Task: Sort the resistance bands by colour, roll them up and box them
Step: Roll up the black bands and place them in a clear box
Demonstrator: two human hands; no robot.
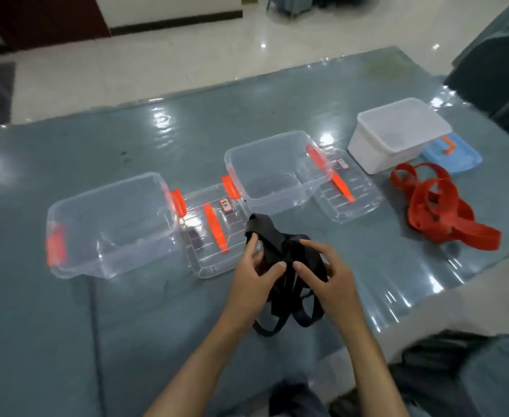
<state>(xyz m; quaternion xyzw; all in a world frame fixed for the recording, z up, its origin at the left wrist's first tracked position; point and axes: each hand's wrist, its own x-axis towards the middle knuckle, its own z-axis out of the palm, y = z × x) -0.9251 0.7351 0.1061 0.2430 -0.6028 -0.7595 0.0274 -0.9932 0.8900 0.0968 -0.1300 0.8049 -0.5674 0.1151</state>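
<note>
So, quick rundown of where I'm at with these bands:

Hands: both clamped on the black bands [286, 266], my left hand [254, 276] and right hand [327, 279] close together, thumbs pinching the bunch from either side.

Black bands: bunched up just above the worktop [126, 341] in front of me, loops hanging out the bottom toward my lap.

How they'll handle: I reckon soft, floppy and light, a bit grippy like rubber. They tangle easily, so I'd pick out one flat strap end and roll from there, keeping the roll pinched or it'll spring open.

Red bands [436, 206]: loose tangled heap off to my right, near the white tub, not rolled yet.

Left clear box [108, 227]: open, looks like nothing in it, its lid [214, 233] lying right beside it.

Middle clear box [274, 170]: also open with nothing I can see inside, its own lid [346, 188] tucked partly under it on the right.

White tub [397, 133]: can't tell what's in it, walls are cloudy. Blue lid [454, 158] sits behind it.

Progress: colours look split, nothing boxed so far.
</note>
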